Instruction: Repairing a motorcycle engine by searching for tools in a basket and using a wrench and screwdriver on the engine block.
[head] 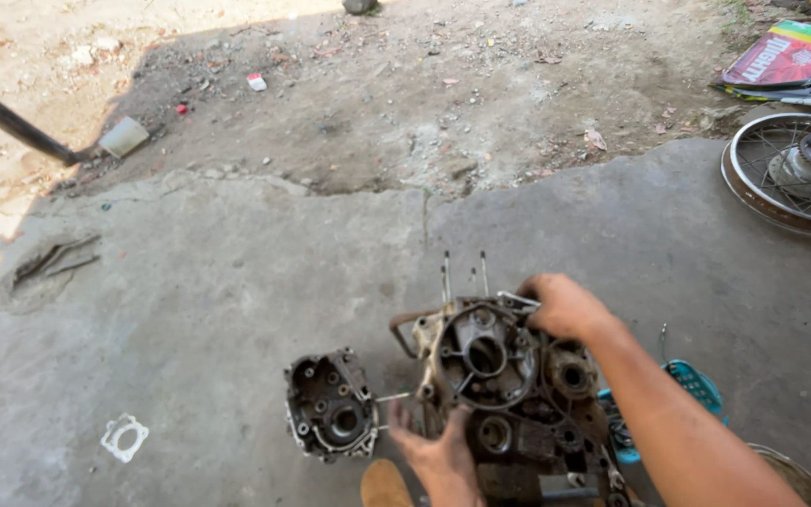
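we are looking down at a greasy engine crankcase (509, 394) standing on the concrete floor (218, 310), its open face turned up toward us and its long studs (463, 274) pointing away, toward the bare dirt beyond the slab. our right hand (563, 305) lies on the far upper rim of the case, fingers curled over the edge near the studs, so it is closed on the casting rather than merely resting there. our left hand (436, 451) is at the near lower edge, fingers spread and pressed against the metal; we cannot tell whether it truly clasps the rim or only steadies it. so the case sits between the two hands, with the right arm crossing over its right side and the left hand coming up from below. its longer axis runs roughly from us outward, a little tilted to the left at the top. just to the left of the left hand, apart from the case, lies a separate cover half (329, 406), inner face up; the left hand is plainly the nearer one to it. farther left a pale gasket (124, 437) lies flat. a blue basket (696, 385) peeps out behind the right forearm, and a spoked wheel (795, 172) lies well apart at the far right.
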